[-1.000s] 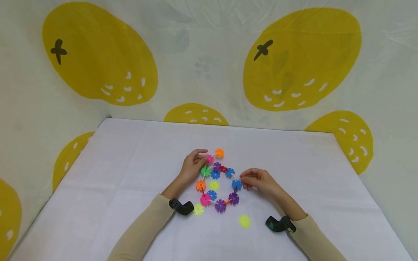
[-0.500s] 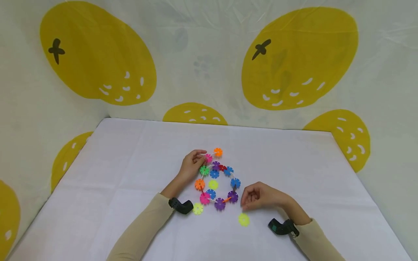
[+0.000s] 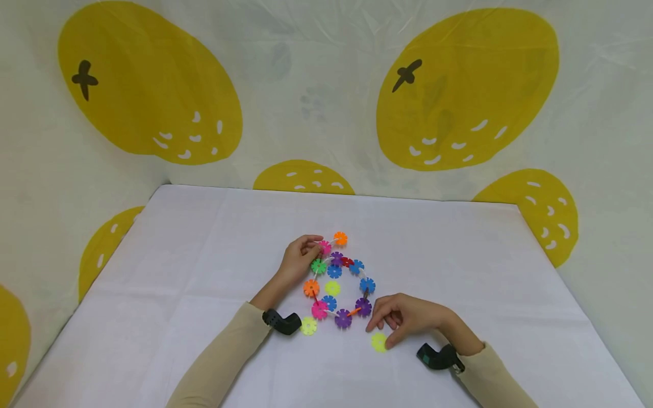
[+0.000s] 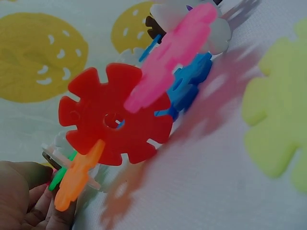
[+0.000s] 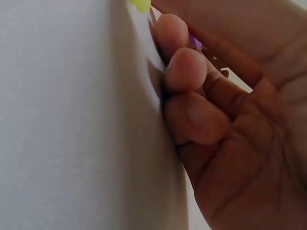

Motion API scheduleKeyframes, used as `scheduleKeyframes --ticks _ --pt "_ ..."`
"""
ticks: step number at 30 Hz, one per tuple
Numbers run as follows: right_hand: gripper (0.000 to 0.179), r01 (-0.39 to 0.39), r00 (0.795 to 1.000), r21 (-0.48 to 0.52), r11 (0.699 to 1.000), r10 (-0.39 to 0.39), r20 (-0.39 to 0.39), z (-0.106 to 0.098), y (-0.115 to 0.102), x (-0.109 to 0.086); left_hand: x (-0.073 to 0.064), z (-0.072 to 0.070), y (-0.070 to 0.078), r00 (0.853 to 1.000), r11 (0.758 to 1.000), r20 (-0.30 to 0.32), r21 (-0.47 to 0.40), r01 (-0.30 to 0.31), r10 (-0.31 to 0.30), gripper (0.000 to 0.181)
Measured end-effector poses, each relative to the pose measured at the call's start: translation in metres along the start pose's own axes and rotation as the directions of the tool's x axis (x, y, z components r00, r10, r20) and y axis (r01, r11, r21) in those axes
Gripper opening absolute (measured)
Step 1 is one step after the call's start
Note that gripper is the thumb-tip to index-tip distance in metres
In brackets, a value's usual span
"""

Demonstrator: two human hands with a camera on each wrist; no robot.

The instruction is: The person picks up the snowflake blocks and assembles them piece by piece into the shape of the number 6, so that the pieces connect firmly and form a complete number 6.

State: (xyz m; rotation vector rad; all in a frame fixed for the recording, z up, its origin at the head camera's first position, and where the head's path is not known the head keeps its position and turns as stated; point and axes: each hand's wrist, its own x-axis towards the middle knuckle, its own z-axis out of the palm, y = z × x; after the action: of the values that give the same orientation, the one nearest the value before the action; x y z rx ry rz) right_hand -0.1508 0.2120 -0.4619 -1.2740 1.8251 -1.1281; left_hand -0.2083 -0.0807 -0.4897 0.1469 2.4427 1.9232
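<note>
Interlocking flower-shaped plastic discs are joined into a colourful ring [image 3: 319, 310] on the white table. My left hand [image 3: 298, 260] pinches its far left part, near a pink disc [image 3: 325, 247] and a green disc [image 3: 318, 266]. In the left wrist view, a red disc [image 4: 91, 91] and an orange disc [image 4: 76, 177] stand out beside the fingers. My right hand [image 3: 410, 314] is right of the ring, its thumb at the edge of a loose yellow disc [image 3: 378, 342]. The index finger reaches to the disc's left; the other fingers are bent.
Another yellow disc [image 3: 308, 326] lies near the left wrist camera [image 3: 282, 322]. Inside the ring are a yellow disc [image 3: 333, 288] and blue discs [image 3: 334, 272]. An orange disc [image 3: 340, 238] sticks out at the far end. A fruit-printed curtain [image 3: 316, 136] hangs behind the table.
My right hand has moved from the ring's right side towards me, down to the loose yellow disc, and its thumb and index finger have spread. The left hand keeps its hold.
</note>
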Motion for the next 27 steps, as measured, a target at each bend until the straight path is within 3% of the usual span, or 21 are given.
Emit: scheduleKeyframes --ticks 4,12,20,27 --pt "0.026 0.011 1.000 -0.014 1.000 -0.011 -0.007 0.0010 -0.0005 0.0000 0.0007 -0.0001 -0.0003 1.000 1.000 0.004 0.021 -0.018 0.018 0.026" --pt "0.024 -0.051 0.998 -0.023 0.998 0.050 -0.029 0.0020 -0.0034 -0.0016 0.0009 -0.0003 -0.0009 1.000 0.999 0.023 0.038 -0.012 0.011 0.025" --pt "0.020 -0.106 0.991 0.050 0.993 0.110 -0.077 -0.0017 -0.0021 -0.0041 -0.0033 -0.0010 0.0075 0.999 1.000 0.028 0.010 -0.018 0.018 0.026" --pt "0.014 -0.038 0.995 0.128 0.991 0.049 -0.091 -0.0050 0.0057 -0.0057 -0.0012 -0.0008 0.0023 0.999 1.000 0.036 0.012 -0.001 0.001 0.025"
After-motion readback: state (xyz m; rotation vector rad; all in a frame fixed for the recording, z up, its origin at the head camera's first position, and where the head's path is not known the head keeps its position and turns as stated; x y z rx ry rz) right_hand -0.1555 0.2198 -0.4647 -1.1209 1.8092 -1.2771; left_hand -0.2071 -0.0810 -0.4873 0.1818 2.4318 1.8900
